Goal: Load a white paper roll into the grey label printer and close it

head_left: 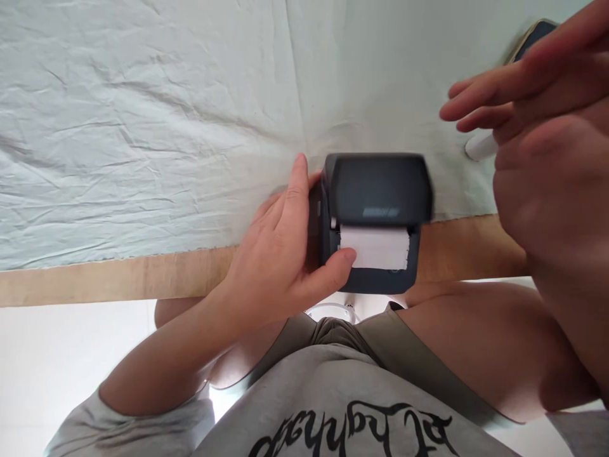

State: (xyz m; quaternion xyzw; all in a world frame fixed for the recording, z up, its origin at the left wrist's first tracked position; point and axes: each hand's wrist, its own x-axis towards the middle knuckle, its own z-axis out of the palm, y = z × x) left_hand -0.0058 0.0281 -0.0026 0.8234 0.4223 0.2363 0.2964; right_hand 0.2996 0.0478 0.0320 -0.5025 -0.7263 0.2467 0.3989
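Observation:
A small dark printer (380, 190), probably for labels or receipts, sits at the front edge of the table. Its lid looks partly raised, and a strip of white paper (380, 247) shows below it. My left hand (285, 241) grips the printer's left side, fingers along the side and thumb over the left edge of the paper. At the upper right, my right hand (547, 108) is raised off the table, open, its fingers stretched out to the left. Nothing shows in its grasp. Under it, a white cylinder (480, 146) is partly hidden.
Wrinkled pale green cloth (166, 127) covers the table, leaving a bare wooden strip (190, 273) along the front edge. Behind my right hand lies a dark flat object with a tan rim (537, 35), mostly covered. My legs are under the edge.

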